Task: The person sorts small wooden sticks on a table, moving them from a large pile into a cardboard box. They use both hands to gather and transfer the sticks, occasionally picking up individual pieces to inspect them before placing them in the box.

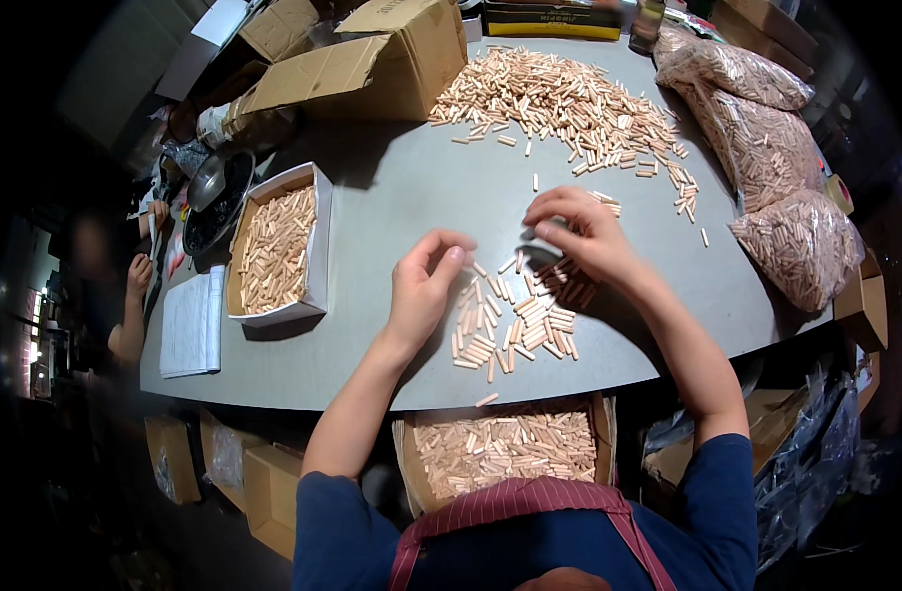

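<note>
Over the middle of the grey table, my left hand (426,286) hovers at the left edge of a small group of short wooden dowels (540,325). Its fingers curl loosely, with a narrow gap between thumb and forefinger, and no dowel shows in it. My right hand (587,236) hangs above the far right part of the same group, fingers bent and apart from the thumb; I see nothing held there. Its palm side and some dowels beneath are hidden. A box of dowels (505,448) sits below the table's front edge, in front of my body.
A large dowel heap (559,103) covers the far table, beside an open cardboard box (412,59). At left stand a white box of dowels (323,236) and a notebook (192,320). Plastic bags of dowels (801,246) line the right. Another person's hand (139,276) shows far left.
</note>
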A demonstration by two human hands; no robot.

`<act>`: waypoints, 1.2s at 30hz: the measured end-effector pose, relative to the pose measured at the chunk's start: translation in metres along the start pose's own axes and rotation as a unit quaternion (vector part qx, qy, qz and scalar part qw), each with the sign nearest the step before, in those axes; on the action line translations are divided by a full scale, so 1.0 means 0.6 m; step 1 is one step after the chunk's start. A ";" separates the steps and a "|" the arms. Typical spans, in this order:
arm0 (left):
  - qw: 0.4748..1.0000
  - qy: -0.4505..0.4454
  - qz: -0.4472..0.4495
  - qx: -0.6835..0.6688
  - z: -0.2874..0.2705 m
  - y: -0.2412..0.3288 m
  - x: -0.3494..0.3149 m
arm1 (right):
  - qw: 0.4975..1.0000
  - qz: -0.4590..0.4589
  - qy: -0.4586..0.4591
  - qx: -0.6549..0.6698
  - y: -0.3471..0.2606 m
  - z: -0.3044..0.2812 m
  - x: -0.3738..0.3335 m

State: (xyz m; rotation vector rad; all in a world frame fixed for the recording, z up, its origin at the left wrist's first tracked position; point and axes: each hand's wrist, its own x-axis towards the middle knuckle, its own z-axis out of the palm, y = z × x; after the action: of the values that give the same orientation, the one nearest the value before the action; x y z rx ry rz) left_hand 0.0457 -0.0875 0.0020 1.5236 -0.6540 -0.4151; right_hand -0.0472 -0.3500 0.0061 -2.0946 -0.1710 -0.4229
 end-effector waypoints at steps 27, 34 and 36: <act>0.909 -0.018 0.203 0.364 -0.019 -0.008 -0.021 | 0.981 0.061 0.159 0.096 0.132 -0.070 0.019; 0.811 -0.013 0.250 0.529 -0.018 0.003 -0.050 | 0.985 0.034 0.166 0.026 0.149 -0.076 0.021; 0.802 0.019 0.222 0.554 -0.040 0.012 -0.054 | 0.984 0.029 0.178 0.006 0.152 -0.074 0.023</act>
State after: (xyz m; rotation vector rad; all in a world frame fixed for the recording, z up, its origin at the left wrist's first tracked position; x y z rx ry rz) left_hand 0.0348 -0.0484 0.0062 2.3551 -1.3136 0.4799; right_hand -0.0188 -0.4366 -0.0400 -1.9704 0.0978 -0.7483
